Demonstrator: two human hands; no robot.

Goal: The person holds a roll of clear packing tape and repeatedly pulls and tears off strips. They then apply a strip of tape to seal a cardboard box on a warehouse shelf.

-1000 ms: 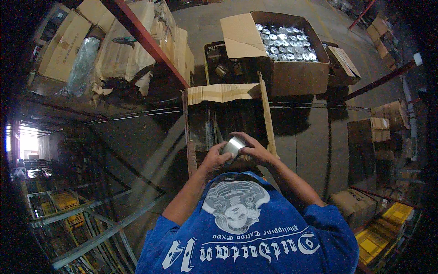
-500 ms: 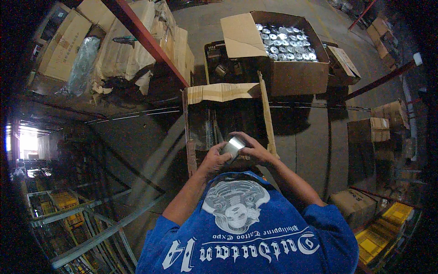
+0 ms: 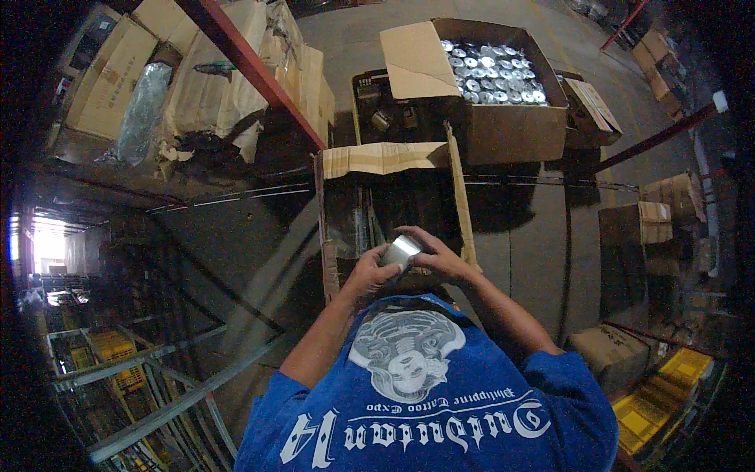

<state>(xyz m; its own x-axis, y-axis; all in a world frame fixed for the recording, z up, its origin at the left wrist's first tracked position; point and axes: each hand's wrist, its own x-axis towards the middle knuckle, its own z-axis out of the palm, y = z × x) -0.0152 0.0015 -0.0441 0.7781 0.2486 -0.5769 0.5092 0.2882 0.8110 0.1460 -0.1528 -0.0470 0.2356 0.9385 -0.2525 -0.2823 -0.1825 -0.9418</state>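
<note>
A short, shiny metal cylinder (image 3: 403,250) is held between my two hands over the near part of an open cardboard box. My left hand (image 3: 373,272) grips its left side, fingers curled round it. On the right, my right hand (image 3: 432,255) closes over its upper and right side. Under my hands, the cardboard box (image 3: 385,160) has its flaps standing up and a dark inside; what lies in it is hard to make out. Ahead to the right, a large open carton (image 3: 515,130) holds many round silvery metal pieces (image 3: 494,72).
A dark crate (image 3: 374,88) with a few metal parts stands left of the large carton. Stacked cartons (image 3: 224,86) and a red post (image 3: 252,67) rise at the far left. Metal frames (image 3: 181,393) stand at the near left, yellow crates (image 3: 657,397) at the near right.
Both hands and the metal cylinder stay almost in place; the cylinder looks very slightly turned in my fingers.
</note>
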